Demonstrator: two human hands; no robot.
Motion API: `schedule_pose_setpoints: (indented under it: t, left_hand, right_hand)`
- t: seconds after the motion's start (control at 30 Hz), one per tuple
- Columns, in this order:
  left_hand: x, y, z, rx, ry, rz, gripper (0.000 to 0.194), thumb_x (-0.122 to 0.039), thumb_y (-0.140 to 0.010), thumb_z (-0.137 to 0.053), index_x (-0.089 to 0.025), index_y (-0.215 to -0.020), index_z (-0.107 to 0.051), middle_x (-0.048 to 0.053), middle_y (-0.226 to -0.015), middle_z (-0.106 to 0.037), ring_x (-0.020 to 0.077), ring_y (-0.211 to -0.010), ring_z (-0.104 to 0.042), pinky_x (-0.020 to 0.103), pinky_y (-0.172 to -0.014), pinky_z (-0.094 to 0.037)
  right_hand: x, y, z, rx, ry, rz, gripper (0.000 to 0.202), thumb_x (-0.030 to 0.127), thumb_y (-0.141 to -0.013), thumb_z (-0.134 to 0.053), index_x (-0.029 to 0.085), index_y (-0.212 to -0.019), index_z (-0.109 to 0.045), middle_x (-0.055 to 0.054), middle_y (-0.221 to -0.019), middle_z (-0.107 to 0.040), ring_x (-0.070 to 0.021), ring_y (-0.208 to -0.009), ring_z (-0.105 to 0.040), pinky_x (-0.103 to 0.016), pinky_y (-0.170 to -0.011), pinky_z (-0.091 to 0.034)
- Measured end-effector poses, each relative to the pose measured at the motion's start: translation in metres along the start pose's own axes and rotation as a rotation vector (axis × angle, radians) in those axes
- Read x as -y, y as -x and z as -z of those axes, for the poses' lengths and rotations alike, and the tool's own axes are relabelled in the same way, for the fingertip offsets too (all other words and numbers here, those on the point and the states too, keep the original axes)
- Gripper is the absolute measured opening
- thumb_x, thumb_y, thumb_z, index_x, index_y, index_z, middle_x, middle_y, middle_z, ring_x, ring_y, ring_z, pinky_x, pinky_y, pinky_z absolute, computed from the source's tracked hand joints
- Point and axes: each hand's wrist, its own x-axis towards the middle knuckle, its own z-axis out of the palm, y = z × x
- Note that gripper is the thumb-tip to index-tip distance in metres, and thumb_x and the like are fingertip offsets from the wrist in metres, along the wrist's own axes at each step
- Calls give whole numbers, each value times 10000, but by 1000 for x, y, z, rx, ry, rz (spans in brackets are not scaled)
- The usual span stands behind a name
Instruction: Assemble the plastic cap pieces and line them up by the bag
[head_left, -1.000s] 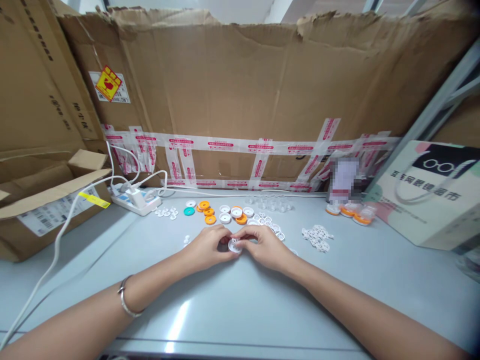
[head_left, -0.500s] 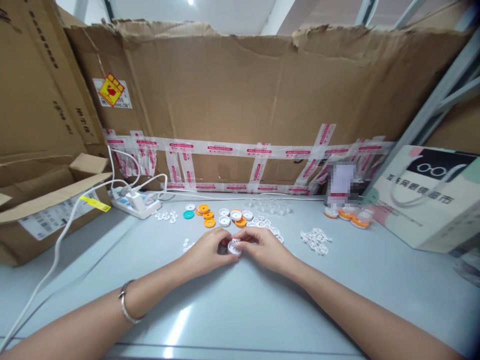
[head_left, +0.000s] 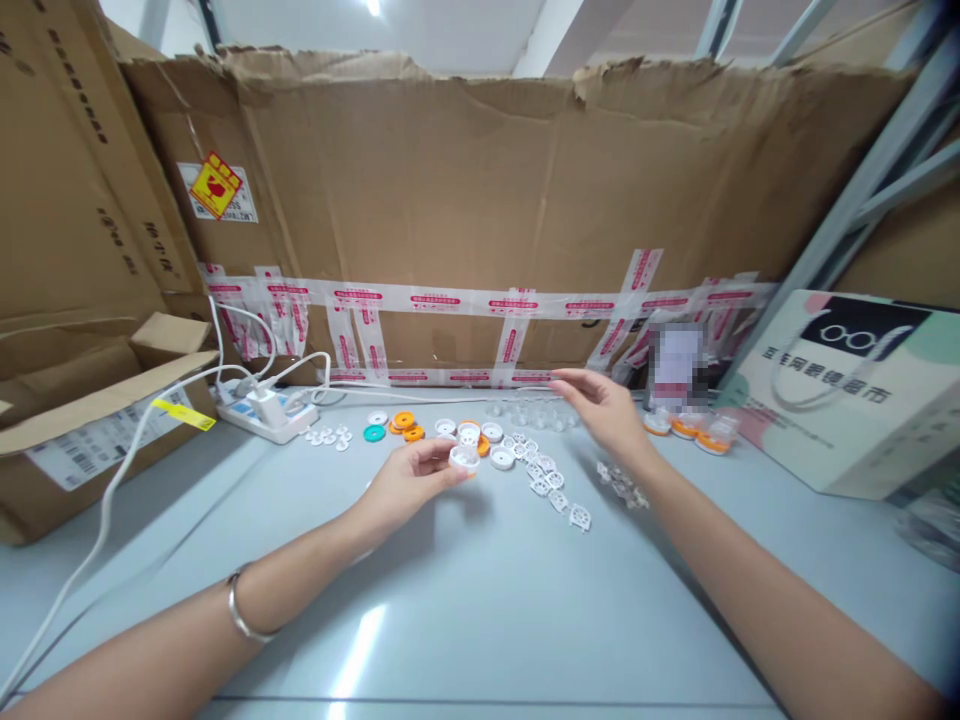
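Note:
My left hand pinches a white round plastic cap between thumb and fingers, a little above the table. A small white part seems to sit in its top, but the detail is too small to tell. My right hand hovers near the row of clear plastic cups, fingers stretched out and apart, nothing visible in them. Between the hands lie white spoked discs and a white ring-shaped cap. Under the right wrist is a heap of small white parts, partly covered.
Orange discs, a teal disc and small white pieces lie at the back left. A power strip stands beside an open carton. Orange-based clear pieces and a paper bag are at the right.
My right hand has left the cap and moved right and back towards the clear cups. My left hand still holds the cap, now slightly farther back.

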Motion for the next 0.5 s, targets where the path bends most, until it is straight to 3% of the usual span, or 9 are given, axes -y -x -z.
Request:
schedule_pose_setpoints:
  t: [0.03, 0.13, 0.27, 0.4, 0.5]
  left_hand:
    - [0, 0, 1, 10, 11, -1, 364, -335, -719, -674, -172, -1038, -609, 59, -1075, -654, 192, -986, -599, 323, -908, -429]
    - [0, 1, 1, 34, 41, 4, 349, -338, -727, -668, -179, -1035, -623, 57, -1076, -659, 194, -998, -600, 324, -922, -423]
    - [3, 1, 2, 57, 56, -15, 351, -340, -741, -657, -176, -1050, -626, 67, -1085, -655, 207, -1011, -595, 342, -938, -416]
    - [2, 2, 4, 52, 101, -39, 343, -332, -755, -648, -195, -1069, -624, 64, -1132, -634, 209, -1042, -578, 348, -968, -390]
    - [-3, 5, 5, 49, 204, -57, 306, -325, -771, -637, -214, -1057, -635, 52, -1140, -632, 199, -1069, -566, 347, -991, -377]
  right_hand:
    - [-14, -11, 12, -25, 125, -41, 255, 307, -733, -604, 179, -952, -634, -78, -981, -675, -210, -933, -621, -388, -897, -446]
    - [-53, -30, 34, 3, 215, -121, 288, 143, -604, -678, 162, -890, -652, -113, -946, -676, -262, -884, -631, -447, -862, -450]
    - [-82, -32, 28, 53, 232, -134, 287, 114, -586, -675, 154, -868, -639, -115, -974, -669, -241, -880, -630, -406, -840, -468]
    - [-87, -32, 20, 16, 239, -146, 238, 134, -593, -674, 144, -820, -603, -97, -825, -678, -223, -807, -637, -409, -824, -474]
    - [-71, -33, 23, -59, 231, -141, 253, 178, -610, -675, 141, -842, -581, -109, -815, -669, -246, -819, -633, -453, -835, -459]
